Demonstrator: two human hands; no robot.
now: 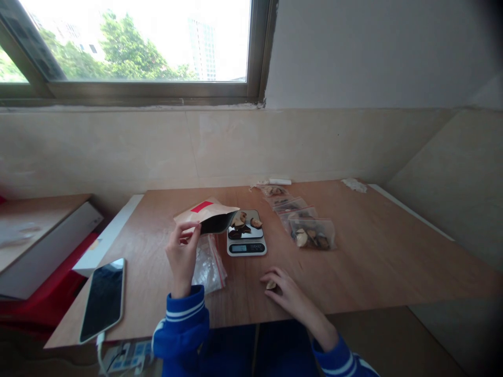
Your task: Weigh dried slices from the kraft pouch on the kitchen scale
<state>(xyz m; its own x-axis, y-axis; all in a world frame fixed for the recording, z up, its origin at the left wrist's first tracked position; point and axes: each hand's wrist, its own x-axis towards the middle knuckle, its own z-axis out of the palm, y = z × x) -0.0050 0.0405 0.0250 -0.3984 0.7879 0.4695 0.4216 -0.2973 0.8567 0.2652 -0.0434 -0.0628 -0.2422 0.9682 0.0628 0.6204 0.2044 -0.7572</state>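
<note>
Head view, left to right. See phone point(102, 301) face up near left end of tabletop point(365, 262), presumably parked there for reach of charging cable point(99, 351) leading down toward power strip point(128, 356) below. Next, left hand point(184, 255) grasping kraft pouch point(202, 210) at rim of its mouth, thumb against fingertips. Note pouch tilted, dark-lined mouth gaping rightward, overlapping back-left part of scale from this angle; probably angled for access to inside. Can't tell about contact with scale, or about contents.

Below pouch, clear zip bags point(209, 268) flat on tabletop, just left of scale; apparently unfilled, likely within easy reach on purpose. Then scale point(247, 254), roughly central, display point(239, 248) toward near edge, likely for easy reading; can't make out digits. On plate point(257, 234), pale dried slices point(256, 223) toward back, dark pieces point(238, 232) in front, presumably all on plate to register as one weight.

Right hand point(285, 291) in front of scale and to its right, grasping small dried piece point(271, 285) between thumb and curled fingers; loose-looking curl, maybe because of small size. Can't tell about piece touching tabletop. Farther back, filled zip bags point(313, 234) in overlapping row, probably to save room. Back right, crumpled white wad point(354, 185) near wall.
</note>
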